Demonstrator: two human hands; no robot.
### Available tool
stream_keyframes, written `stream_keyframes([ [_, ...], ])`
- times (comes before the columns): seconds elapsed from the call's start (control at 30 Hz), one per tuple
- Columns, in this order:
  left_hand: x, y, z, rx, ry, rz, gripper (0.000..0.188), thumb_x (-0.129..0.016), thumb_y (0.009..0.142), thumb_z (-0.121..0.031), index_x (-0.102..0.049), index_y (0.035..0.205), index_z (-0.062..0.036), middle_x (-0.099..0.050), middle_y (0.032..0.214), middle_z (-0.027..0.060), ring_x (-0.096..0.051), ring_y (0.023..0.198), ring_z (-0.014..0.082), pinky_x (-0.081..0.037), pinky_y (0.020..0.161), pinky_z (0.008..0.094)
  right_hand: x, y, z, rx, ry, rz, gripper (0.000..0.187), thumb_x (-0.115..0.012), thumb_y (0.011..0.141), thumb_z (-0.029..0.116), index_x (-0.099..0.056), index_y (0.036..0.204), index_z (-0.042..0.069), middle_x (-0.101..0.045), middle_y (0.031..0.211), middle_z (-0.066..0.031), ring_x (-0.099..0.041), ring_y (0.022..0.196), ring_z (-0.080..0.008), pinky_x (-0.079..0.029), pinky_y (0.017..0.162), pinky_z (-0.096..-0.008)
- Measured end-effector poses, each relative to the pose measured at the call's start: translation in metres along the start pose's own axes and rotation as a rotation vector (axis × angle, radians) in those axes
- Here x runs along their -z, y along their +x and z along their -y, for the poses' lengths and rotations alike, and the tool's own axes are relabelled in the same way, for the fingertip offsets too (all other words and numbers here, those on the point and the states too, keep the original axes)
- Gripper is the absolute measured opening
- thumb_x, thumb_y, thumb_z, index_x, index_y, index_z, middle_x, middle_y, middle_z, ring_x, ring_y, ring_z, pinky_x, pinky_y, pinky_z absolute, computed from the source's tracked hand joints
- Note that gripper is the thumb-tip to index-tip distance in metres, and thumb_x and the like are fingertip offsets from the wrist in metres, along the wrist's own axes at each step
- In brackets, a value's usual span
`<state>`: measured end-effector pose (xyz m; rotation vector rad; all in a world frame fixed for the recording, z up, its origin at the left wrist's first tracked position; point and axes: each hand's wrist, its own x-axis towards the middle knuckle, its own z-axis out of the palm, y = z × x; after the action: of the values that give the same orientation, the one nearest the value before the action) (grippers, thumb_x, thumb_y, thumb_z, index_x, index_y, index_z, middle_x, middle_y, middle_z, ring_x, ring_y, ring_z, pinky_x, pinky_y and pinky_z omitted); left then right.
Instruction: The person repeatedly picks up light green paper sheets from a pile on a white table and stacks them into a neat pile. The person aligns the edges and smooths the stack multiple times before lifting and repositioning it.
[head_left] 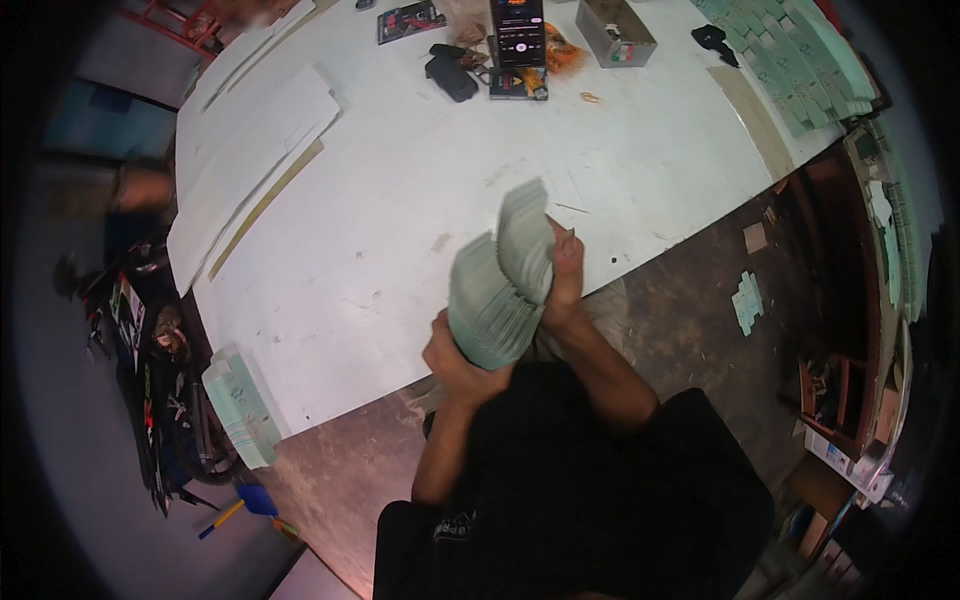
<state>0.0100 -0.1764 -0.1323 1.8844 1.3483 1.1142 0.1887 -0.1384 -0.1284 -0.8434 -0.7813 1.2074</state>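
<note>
A thick stack of pale green cut card blanks point(488, 300) is held over the near edge of the white table point(400, 200). The stack bends in a curve, and its many edges fan apart toward the top. Around its lower left end wraps my left hand point(462, 368), with some fingers hidden behind the card. Gripping the right side is my right hand point(566, 270), thumb up; its other fingers are mostly hidden by the stack.
Rows of similar green blanks point(800, 65) lie at the far right, and another bundle point(240, 405) hangs at the near left corner. White sheets point(260, 150) cover the left side. A phone point(518, 35) and grey box point(616, 35) stand at the back. One blank point(746, 303) lies on the floor.
</note>
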Motion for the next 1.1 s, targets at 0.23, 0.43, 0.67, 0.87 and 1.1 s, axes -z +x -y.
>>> stream_keyframes([
  [0.23,0.027,0.018,-0.016,0.244,-0.685,-0.128,0.066,-0.093,0.07,-0.01,-0.061,0.124,0.0098,-0.073,0.11,0.017,-0.071,0.098,0.0247,-0.058,0.088,0.0379,-0.029,-0.037,-0.008,-0.072,-0.227,0.112,0.092,-0.044,0.103,0.071,-0.049,0.149,-0.008,-0.067,0.13,-0.0237,-0.065,0.12,-0.0289,-0.048,0.107,-0.0396],
  [0.43,0.027,0.016,0.002,0.213,-0.515,0.008,0.067,-0.093,0.07,-0.01,-0.061,0.126,0.0101,-0.072,0.113,0.0186,-0.072,0.102,0.026,-0.057,0.091,0.0382,-0.023,-0.043,-0.009,-0.022,-0.356,0.004,0.076,-0.037,0.109,0.059,-0.062,0.132,-0.009,-0.072,0.114,-0.0244,-0.071,0.106,-0.0302,-0.054,0.092,-0.0404],
  [0.67,0.005,0.023,-0.023,0.02,-0.345,-0.024,0.077,-0.096,0.07,-0.019,-0.057,0.131,0.0094,-0.073,0.112,0.0192,-0.073,0.1,0.0265,-0.057,0.092,0.0381,-0.003,-0.043,-0.031,0.098,-0.28,-0.078,0.087,-0.038,0.106,0.069,-0.063,0.129,-0.012,-0.073,0.113,-0.0217,-0.07,0.104,-0.027,-0.055,0.09,-0.0381],
  [0.87,0.006,0.026,-0.025,-0.047,-0.315,-0.061,0.077,-0.097,0.069,-0.019,-0.059,0.129,0.01,-0.075,0.11,0.0192,-0.074,0.101,0.0275,-0.058,0.091,0.0388,-0.01,-0.029,-0.028,0.16,-0.168,-0.039,0.092,-0.046,0.103,0.072,-0.058,0.136,-0.013,-0.071,0.12,-0.0208,-0.068,0.111,-0.0264,-0.053,0.098,-0.0396],
  [1.1,0.023,0.025,-0.003,0.277,-0.702,0.067,0.079,-0.096,0.069,-0.016,-0.058,0.134,0.0092,-0.071,0.123,0.0208,-0.072,0.109,0.029,-0.058,0.095,0.0399,-0.01,-0.01,0.026,-0.027,-0.173,0.169,0.115,-0.075,0.085,0.066,-0.027,0.163,-0.004,-0.055,0.146,-0.0239,-0.056,0.134,-0.0362,-0.038,0.119,-0.0457],
])
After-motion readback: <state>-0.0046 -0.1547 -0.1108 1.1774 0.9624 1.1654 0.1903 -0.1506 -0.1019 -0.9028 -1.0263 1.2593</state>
